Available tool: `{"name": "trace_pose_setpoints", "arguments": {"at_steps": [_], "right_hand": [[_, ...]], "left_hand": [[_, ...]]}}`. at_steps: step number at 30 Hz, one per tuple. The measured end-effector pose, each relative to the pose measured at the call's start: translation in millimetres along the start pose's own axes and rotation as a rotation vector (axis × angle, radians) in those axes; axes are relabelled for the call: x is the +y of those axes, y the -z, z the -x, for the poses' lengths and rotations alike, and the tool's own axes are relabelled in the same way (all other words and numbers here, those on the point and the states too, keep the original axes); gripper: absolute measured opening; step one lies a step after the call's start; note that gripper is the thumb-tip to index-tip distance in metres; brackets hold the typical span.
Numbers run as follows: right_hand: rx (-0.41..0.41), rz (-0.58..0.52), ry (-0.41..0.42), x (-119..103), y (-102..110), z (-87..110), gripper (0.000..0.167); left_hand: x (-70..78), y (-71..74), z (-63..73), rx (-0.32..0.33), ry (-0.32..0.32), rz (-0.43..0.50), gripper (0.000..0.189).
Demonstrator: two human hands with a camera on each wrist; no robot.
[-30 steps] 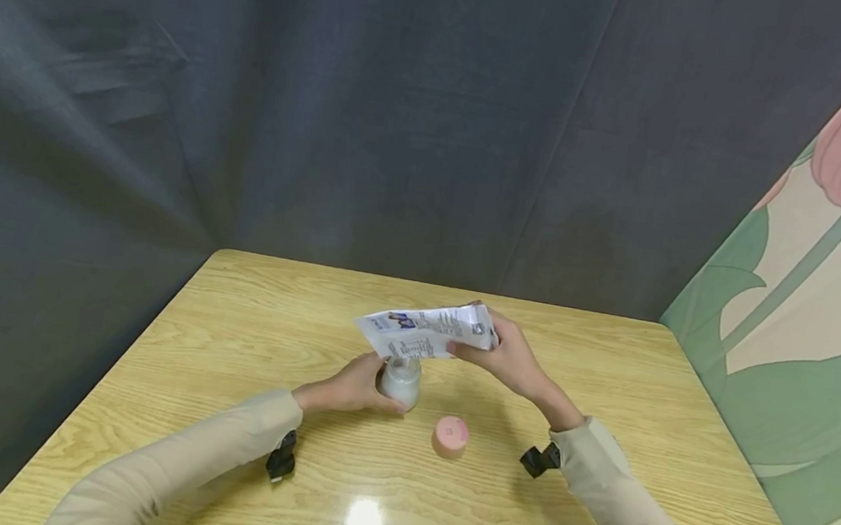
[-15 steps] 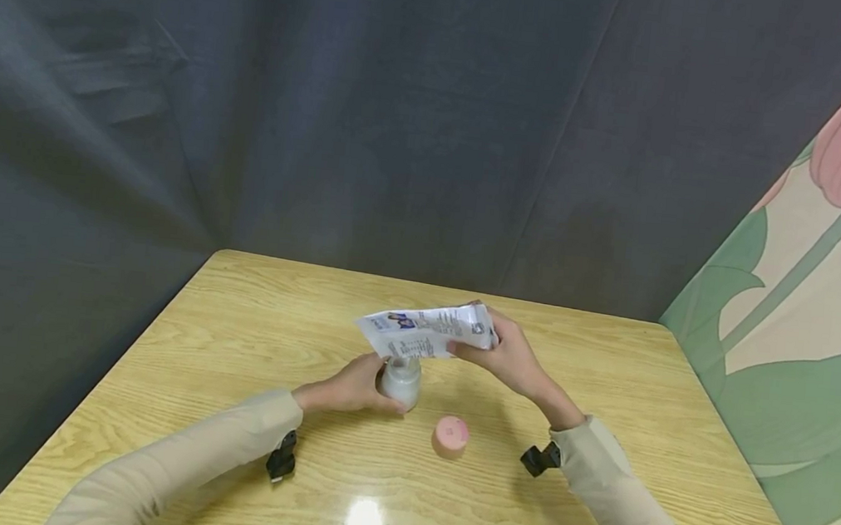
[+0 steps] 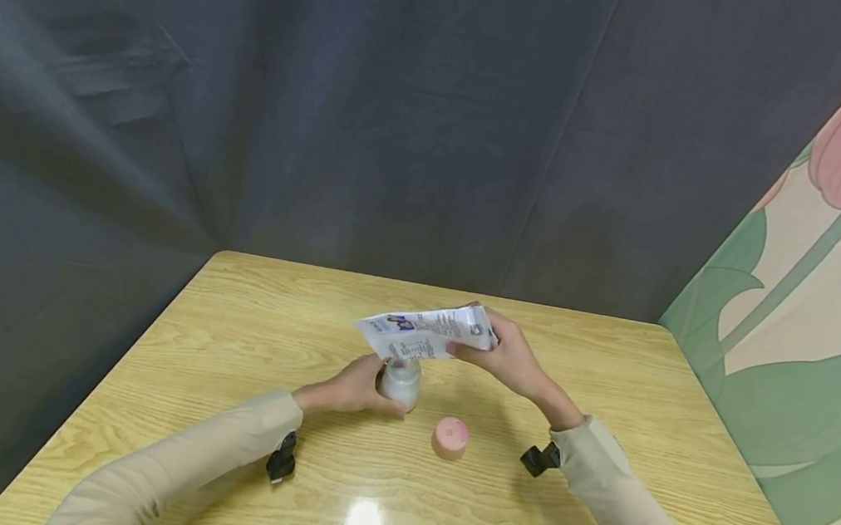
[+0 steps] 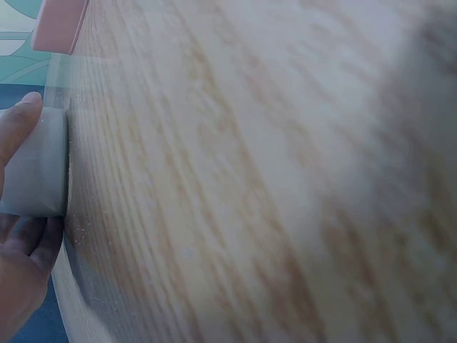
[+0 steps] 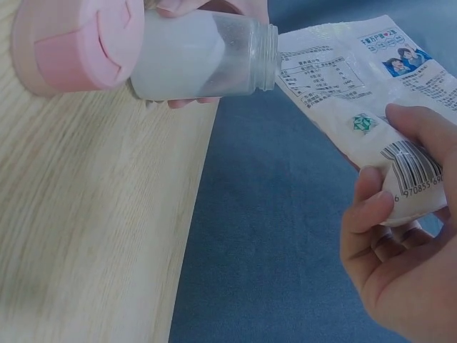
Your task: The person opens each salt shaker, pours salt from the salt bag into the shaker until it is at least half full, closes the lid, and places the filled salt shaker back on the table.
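A small glass jar with a threaded neck stands on the table, white powder filling its lower part and piled up one side. My left hand holds it round the body, thumb on one side and fingers on the other. Above it, my right hand grips a white printed plastic bag by its end, thumb on top and fingers beneath. The bag slants down to the left, its lower edge right at the jar's mouth. A barcode and a nutrition table show in the right wrist view. The bag's contents are hidden.
A round pink lid lies on the wooden table, near and to the right of the jar. Behind the table hangs a dark curtain. A wall with painted tulips borders the right side.
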State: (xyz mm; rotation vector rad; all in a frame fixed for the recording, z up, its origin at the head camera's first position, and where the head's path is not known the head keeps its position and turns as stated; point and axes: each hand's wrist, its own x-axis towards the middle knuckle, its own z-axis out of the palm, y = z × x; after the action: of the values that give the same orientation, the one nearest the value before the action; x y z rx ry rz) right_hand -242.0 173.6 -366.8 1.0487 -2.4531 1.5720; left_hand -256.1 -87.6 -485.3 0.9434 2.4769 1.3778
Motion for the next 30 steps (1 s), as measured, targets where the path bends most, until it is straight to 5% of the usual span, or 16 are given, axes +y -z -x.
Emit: {"name": "trace_pose_setpoints", "arguments": {"at_steps": [30], "right_hand": [[0.015, 0.005, -0.007, -12.3, -0.4, -1.7, 0.040]], "left_hand": [[-0.7, 1.0, -2.1, -0.010, 0.041, -0.079, 0.091]]}}
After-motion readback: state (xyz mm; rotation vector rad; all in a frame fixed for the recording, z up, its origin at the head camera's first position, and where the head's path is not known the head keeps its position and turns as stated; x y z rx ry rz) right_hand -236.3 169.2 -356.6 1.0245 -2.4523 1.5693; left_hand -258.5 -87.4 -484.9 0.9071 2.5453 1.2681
